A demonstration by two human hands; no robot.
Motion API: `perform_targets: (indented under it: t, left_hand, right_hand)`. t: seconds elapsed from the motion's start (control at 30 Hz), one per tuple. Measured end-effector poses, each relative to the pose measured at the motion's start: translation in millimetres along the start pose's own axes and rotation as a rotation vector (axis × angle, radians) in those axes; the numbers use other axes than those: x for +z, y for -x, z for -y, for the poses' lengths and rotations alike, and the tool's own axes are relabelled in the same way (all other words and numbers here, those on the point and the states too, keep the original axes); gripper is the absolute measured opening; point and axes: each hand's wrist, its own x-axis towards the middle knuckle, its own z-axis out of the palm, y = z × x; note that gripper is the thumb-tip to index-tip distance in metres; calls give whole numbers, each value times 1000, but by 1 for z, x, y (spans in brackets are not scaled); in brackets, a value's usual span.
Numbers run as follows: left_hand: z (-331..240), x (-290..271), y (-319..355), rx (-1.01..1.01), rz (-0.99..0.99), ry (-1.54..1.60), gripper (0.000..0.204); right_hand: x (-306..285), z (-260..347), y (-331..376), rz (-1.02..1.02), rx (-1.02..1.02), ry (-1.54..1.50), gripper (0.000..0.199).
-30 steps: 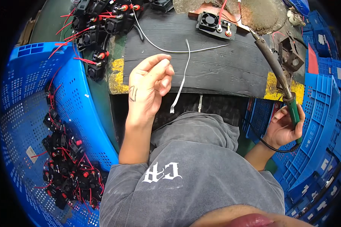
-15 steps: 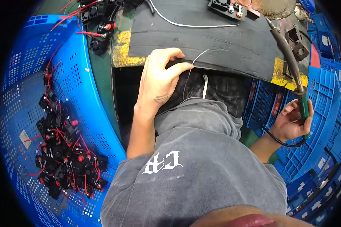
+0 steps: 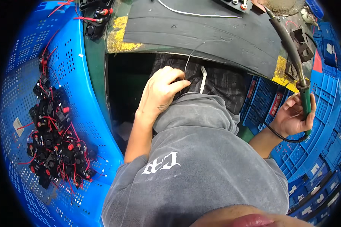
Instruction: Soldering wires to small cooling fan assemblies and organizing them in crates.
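Two hands show in the head view, well apart. The left hand (image 3: pixel 161 89) has thumb and forefinger together, pinched on a thin wire (image 3: pixel 189 56); its free end arcs up and rightward from the fingertips, seen against the black mat (image 3: pixel 201 30). The right hand (image 3: pixel 291 117) has its fingers closed around the green handle of a soldering iron (image 3: pixel 290 45), whose shaft slants up and left, its tip near the black module (image 3: pixel 236 6) and far from the wire.
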Motion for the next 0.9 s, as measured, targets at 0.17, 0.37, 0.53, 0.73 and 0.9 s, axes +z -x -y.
perform_targets:
  t: [0.17, 0.37, 0.53, 0.73, 0.9]
  left_hand:
    - [-13, -15, -18, 93, -207, 30, 27]
    - [-42, -86, -75, 116, -464, 91, 27]
    - [-22, -104, -139, 226, -432, 270, 27]
    - [-10, -79, -211, 297, -414, 295, 16]
    - [14, -63, -231, 395, -394, 172, 16]
  right_hand:
    - [-8, 3, 4, -27, -47, 11, 57]
    - [-6, 4, 6, -121, -35, 116, 56]
    - [-6, 3, 5, -147, -85, 180, 56]
    - [-5, -14, -1, -176, -19, 187, 56]
    - [2, -29, -14, -255, 40, 212, 57]
